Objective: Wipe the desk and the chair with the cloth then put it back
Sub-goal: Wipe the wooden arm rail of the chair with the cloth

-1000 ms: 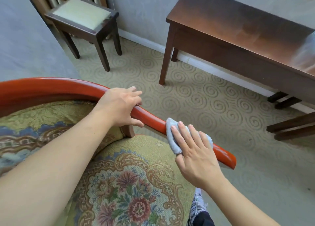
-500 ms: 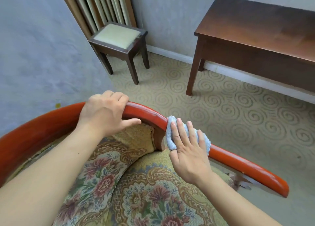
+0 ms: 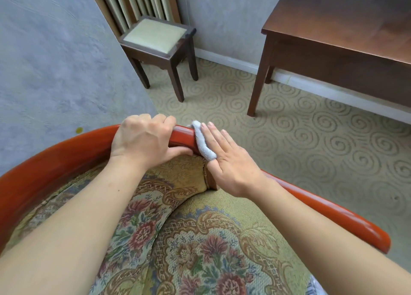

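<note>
On swirl-patterned carpet near the dark desk (image 3: 347, 27), the left hand (image 3: 142, 141) grips the chair (image 3: 66, 159) rail while the flat, open right hand (image 3: 231, 163) presses the cloth (image 3: 201, 142) beside it, mid-wipe; next, probably, shifting the grip aside.

A person's left hand (image 3: 142, 143) grips the chair (image 3: 66, 161) rail just left of the right hand's fingers (image 3: 219, 139), which press the cloth (image 3: 203, 145) on it; beyond the fingertips, a stool (image 3: 155, 41) stands left, the desk (image 3: 338, 27) right.

The dark brown wooden desk (image 3: 347, 25) runs off the right edge. The right hand (image 3: 231, 161) covers most of the light blue cloth (image 3: 201, 142).
</note>
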The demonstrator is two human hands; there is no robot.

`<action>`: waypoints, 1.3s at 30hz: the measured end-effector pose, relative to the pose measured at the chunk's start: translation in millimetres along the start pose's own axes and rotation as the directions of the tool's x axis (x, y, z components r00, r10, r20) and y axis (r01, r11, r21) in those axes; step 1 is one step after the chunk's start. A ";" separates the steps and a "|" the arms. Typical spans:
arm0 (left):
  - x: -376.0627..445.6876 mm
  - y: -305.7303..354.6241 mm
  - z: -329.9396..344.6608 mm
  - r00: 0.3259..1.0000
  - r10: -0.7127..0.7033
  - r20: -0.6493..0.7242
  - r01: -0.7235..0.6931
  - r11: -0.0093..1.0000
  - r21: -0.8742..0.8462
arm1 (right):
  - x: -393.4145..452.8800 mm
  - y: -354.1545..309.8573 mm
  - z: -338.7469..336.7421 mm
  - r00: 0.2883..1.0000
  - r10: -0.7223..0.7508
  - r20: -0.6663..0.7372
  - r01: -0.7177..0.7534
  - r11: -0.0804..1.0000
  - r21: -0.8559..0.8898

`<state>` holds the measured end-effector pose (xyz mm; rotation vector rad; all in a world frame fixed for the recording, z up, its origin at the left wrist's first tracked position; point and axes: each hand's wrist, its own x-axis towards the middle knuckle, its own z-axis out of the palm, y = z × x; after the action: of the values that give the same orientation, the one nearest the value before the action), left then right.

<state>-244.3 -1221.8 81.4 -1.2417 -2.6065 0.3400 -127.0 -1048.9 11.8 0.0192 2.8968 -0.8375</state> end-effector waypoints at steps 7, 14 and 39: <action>-1.4 -1.1 1.0 1.000 0.008 -0.010 -0.008 0.999 0.044 | -94.7 42.4 11.0 0.982 0.191 -0.005 -0.184 0.940 -0.286; -0.7 -3.1 7.0 1.000 0.021 -0.022 -0.020 0.998 0.058 | -35.7 -4.2 11.6 0.945 0.325 -0.026 -0.326 0.945 -0.029; -5.8 -1.7 17.1 0.998 0.010 -0.055 -0.007 0.999 0.040 | -227.3 96.9 -16.6 0.836 0.544 -0.076 -0.522 0.744 -0.416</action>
<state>-247.2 -1229.3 65.1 -1.2316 -2.5365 0.3529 101.0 -952.9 2.5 0.7391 2.7130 -0.0987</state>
